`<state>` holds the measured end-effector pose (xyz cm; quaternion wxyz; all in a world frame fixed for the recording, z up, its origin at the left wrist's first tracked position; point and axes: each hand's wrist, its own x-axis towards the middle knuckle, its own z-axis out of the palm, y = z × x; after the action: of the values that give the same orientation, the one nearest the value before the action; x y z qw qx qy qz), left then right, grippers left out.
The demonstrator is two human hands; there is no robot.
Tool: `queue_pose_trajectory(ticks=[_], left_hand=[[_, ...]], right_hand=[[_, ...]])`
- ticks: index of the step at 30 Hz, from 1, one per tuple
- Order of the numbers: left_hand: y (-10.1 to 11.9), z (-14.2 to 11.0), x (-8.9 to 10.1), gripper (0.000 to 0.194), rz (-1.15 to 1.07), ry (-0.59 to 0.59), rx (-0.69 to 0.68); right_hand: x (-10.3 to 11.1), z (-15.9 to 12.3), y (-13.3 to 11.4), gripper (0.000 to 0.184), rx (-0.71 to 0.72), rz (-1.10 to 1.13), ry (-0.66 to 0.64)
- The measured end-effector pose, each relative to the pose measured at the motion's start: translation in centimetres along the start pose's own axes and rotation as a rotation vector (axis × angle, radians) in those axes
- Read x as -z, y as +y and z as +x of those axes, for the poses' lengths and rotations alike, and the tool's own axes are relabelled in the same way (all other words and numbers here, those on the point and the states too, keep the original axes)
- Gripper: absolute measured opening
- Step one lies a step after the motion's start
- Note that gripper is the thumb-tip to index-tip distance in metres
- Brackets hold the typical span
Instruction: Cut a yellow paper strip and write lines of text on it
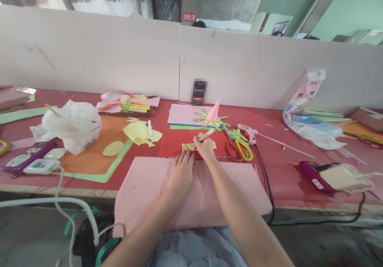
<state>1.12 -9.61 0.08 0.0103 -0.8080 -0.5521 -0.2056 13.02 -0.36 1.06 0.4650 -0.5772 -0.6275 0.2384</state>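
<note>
Both hands in at the worktable [278, 183], over a pink cloth [134, 191] at the near edge. Right hand [204, 146] closed round a pen [210, 132], its back end sloping up and away to the right; tip hidden by the fingers. Left hand [181, 175] open, palm down, fingertips at the near edge of a small yellow slip [188, 147] with dark marks, which lies on a red sheet [170, 141]. Cannot tell how firmly it presses. Slip is small and partly under the right hand: with a light hold it could skid or turn, and a stroke would run crooked or onto the red. Fresh ink, if wet, could smear under a dragging finger. Scissors [247, 152] lie just right of the sheet, handles toward the person; a sideways swing of the right forearm might knock them. Pink cone [213, 113] stands on green fringed paper [223, 123] beyond the pen; a long reach could tip it. Glue gun [250, 133] beside the scissors, cord trailing off the near edge; a snag could drag it. Whether it is hot, cannot tell.
</note>
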Motion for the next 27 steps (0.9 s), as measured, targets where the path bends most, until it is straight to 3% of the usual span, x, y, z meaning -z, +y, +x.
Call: queue_pose_trajectory(ticks=[18, 27], left_hand=[[-0.04, -0.15, -0.01, 0.038, -0.013, 0.007, -0.006], [-0.05, -0.16, -0.11, 0.038, -0.015, 0.009, -0.006]], right_hand=[[0.20, -0.22, -0.34, 0.025, -0.023, 0.023, -0.032], [0.42, -0.20, -0.75, 0.022, -0.108, 0.086, 0.005]])
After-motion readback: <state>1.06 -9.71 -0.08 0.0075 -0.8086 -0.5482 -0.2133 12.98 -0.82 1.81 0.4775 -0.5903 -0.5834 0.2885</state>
